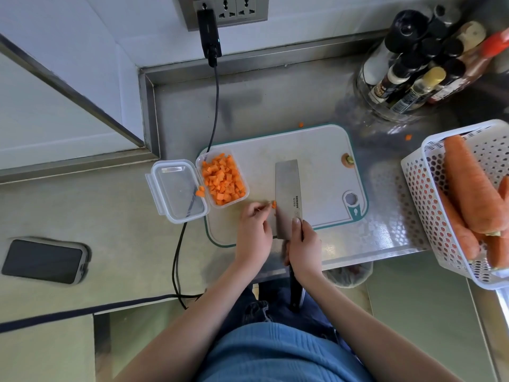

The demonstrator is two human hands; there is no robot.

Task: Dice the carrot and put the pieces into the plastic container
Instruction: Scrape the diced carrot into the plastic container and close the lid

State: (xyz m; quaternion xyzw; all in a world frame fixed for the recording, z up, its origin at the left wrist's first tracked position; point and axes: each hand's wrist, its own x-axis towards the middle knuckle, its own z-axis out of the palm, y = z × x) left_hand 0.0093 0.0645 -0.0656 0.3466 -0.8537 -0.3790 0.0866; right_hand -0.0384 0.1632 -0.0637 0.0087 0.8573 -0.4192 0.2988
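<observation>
Orange dice: filled the tub [239, 194], heaped near its rim.
Tub: a clear plastic container, stood on the left end of the board [316, 172], its hinged lid [176, 190] lying open flat on the counter [115, 216] just to the left.
Stray bits: one carrot bit [200, 192] lay on the lid at the hinge side; another piece [273, 204] sat on the board between the left fingertips and the blade; two more lay on the steel, one [301, 124] beyond the board's far edge and one [408, 137] near the basket.
Cleaver: [287, 194] lay with its broad blade flat or nearly flat to the board, tip pointing away from the person, handle running back over the counter edge.
Right hand: [304, 248] gripped the cleaver where blade meets handle, fingers wrapped round it and one finger stretched along the blade.
Left hand: [253, 230] rested on the board just left of the blade, fingers loosely bent toward the small piece; whether they touched it I could not tell.
Basket: [418, 194] white and perforated, stood at the right, holding whole carrots [468, 186].
Bottles: [418, 62] crowded a clear round holder at the far right.
Phone: [44, 260] lay face up at the left.
Cable: [213, 125] black, ran from a wall plug [209, 34] down past the lid and off the counter.
</observation>
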